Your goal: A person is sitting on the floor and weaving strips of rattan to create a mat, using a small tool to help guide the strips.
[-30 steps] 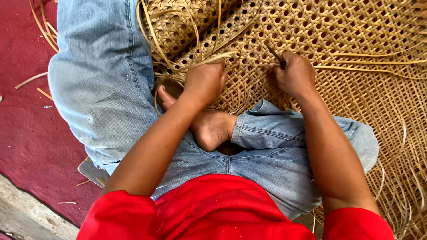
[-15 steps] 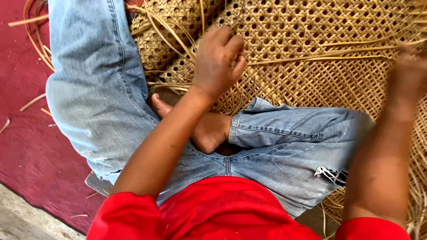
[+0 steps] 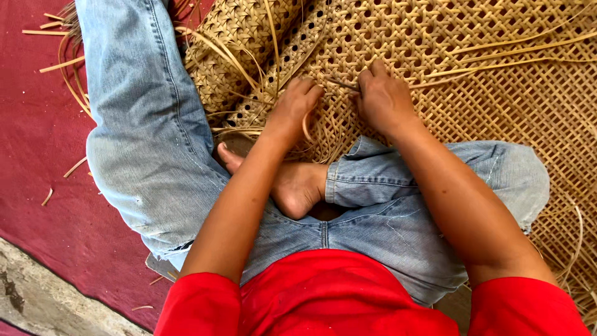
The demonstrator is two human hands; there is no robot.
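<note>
- The woven cane sheet lay flat under the seated person, spreading from the crossed legs to the far and right edges of view.
- The right hand pinched a thin dark tool against the sheet; the left hand pressed down just beside it, fingers curled over a loose cane strand.
- A slip of the tool could have split a strand or jabbed the left fingers, so close were they.
- Loose strands beside the sheet might have snagged the bare foot.
- Left of the sheet lay a red mat, then bare concrete.
</note>
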